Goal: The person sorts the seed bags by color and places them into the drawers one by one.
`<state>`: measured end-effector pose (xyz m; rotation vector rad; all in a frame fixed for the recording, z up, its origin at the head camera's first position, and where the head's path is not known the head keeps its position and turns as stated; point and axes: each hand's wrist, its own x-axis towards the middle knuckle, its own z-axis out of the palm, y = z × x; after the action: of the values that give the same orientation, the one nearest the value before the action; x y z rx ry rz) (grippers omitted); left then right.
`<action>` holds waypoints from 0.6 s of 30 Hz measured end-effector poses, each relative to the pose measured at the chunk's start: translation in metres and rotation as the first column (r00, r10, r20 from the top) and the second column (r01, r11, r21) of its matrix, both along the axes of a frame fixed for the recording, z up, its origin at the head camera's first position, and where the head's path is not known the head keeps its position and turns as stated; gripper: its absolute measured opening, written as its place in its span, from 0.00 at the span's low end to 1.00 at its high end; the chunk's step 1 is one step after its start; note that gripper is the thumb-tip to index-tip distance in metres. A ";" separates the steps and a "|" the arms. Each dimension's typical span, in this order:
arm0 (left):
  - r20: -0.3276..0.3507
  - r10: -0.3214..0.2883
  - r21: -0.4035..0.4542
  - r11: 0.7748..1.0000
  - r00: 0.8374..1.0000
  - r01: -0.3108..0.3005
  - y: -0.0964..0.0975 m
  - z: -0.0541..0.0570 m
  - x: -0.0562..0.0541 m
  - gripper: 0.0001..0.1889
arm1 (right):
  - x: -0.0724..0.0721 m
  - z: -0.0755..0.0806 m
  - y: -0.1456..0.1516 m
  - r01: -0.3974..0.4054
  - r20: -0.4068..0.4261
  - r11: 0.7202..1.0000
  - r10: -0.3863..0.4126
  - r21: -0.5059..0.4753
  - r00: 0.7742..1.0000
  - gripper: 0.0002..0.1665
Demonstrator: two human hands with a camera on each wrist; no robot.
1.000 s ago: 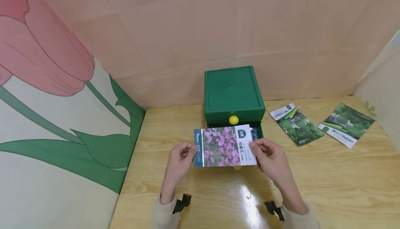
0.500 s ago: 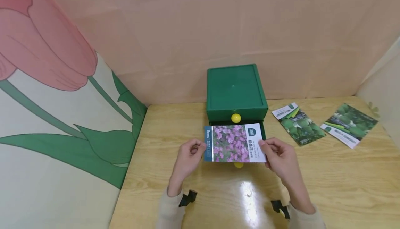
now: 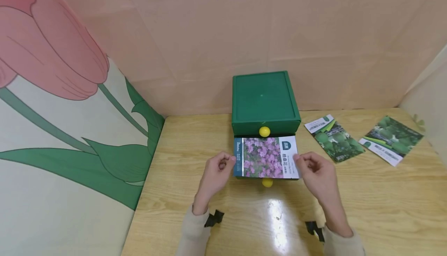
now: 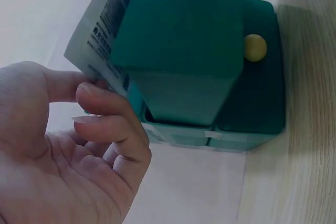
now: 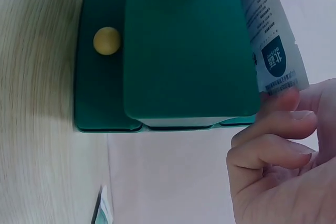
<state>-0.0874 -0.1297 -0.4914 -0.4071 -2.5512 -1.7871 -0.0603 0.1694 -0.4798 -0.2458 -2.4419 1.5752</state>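
A seed packet (image 3: 262,157) with pink flowers on its front lies level over a pulled-out drawer of a small green drawer cabinet (image 3: 263,97). My left hand (image 3: 217,172) pinches the packet's blue end. At the white end, my right hand (image 3: 317,176) holds it between thumb and fingers. In the wrist views the packet's printed back (image 4: 102,32) shows just above the open drawer (image 5: 189,51), and the other fingers of each hand are loosely bent. The packet covers the inside of the drawer in the head view.
To the right of the cabinet lie two packets with green fruit pictures, one nearer (image 3: 335,139) and one farther right (image 3: 391,139). A yellow knob (image 3: 267,182) sticks out from the open drawer's front. Pink cloth (image 3: 209,35) hangs behind the wooden table (image 3: 188,147).
Both hands have brought the packet slightly back and down over the open drawer, and it now covers the opening. The head view has shifted slightly; the other packets stay put.
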 end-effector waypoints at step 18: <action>0.007 0.029 -0.034 0.999 1.000 -0.029 0.007 -0.007 -0.015 0.11 | -0.016 -0.012 0.003 0.024 -0.024 0.998 -0.023 0.064 0.999 0.16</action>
<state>-0.1023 -0.1222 -0.4982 -0.3622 -2.5817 -1.7423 -0.0765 0.1719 -0.4917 -0.2430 -2.4576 1.4790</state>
